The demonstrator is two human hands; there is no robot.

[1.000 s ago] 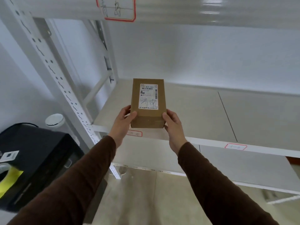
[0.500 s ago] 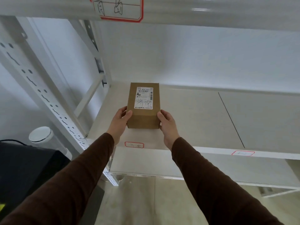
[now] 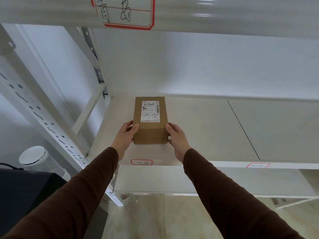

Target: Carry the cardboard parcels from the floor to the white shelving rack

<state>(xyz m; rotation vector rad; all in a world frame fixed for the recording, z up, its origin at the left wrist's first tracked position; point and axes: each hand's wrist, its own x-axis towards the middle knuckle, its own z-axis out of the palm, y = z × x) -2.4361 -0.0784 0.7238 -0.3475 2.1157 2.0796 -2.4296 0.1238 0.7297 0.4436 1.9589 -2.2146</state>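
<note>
A small brown cardboard parcel [image 3: 150, 133] with a white shipping label on top sits at the left end of the white shelving rack's middle shelf [image 3: 207, 128], a short way in from the front edge. My left hand [image 3: 126, 137] presses on its left side and my right hand [image 3: 176, 137] on its right side, both in dark brown sleeves. The parcel's underside appears to rest on the shelf board.
A perforated white upright [image 3: 43, 121] and a diagonal brace [image 3: 88, 111] stand at the left. Red-bordered labels [image 3: 141, 162] mark the shelf edges. A black box [image 3: 25, 190] and a white round-lidded container [image 3: 34, 156] sit lower left. Another shelf [image 3: 172, 11] hangs overhead.
Both hands have carried the parcel forward from in front of the shelf edge onto the shelf board. The view has moved closer to the rack.
</note>
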